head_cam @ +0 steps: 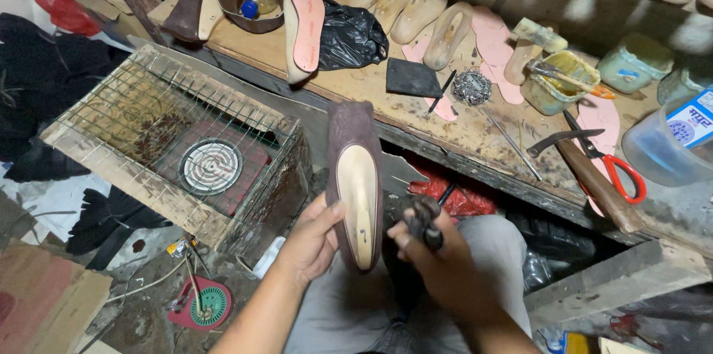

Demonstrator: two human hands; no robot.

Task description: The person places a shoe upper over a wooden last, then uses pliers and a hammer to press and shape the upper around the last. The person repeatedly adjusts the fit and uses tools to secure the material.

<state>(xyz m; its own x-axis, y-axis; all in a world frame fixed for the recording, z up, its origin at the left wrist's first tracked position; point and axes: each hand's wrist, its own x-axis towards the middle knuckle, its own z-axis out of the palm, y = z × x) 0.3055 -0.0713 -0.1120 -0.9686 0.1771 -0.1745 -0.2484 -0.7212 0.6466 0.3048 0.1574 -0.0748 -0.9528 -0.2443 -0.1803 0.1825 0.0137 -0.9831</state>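
A: What does the left hand [316, 239] hold?

B: Its grip is closed around the brown suede shoe upper on a pale wooden last [355, 183], sole side up, above the person's lap.

A: And the right hand [438, 257]?

B: It is closed on a dark metal plier-like tool [425, 222], just beside the shoe, below the wooden worktop [475, 127].

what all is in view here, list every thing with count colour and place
shoe on last: 1, purple-brown, pale sole up, in left hand
dark tool: 1, black, in right hand
wire-topped box: 1, wood, coil heater inside, left
wooden lasts: several, tan, bench back
insoles: several, pink, on bench
black bag: 1, bench
glue pot: 1, yellowish, bench right
hammer: 1, wooden handle, bench right
scissors: 1, red handles, beside hammer
left hand: 1, grips shoe
right hand: 1, grips tool
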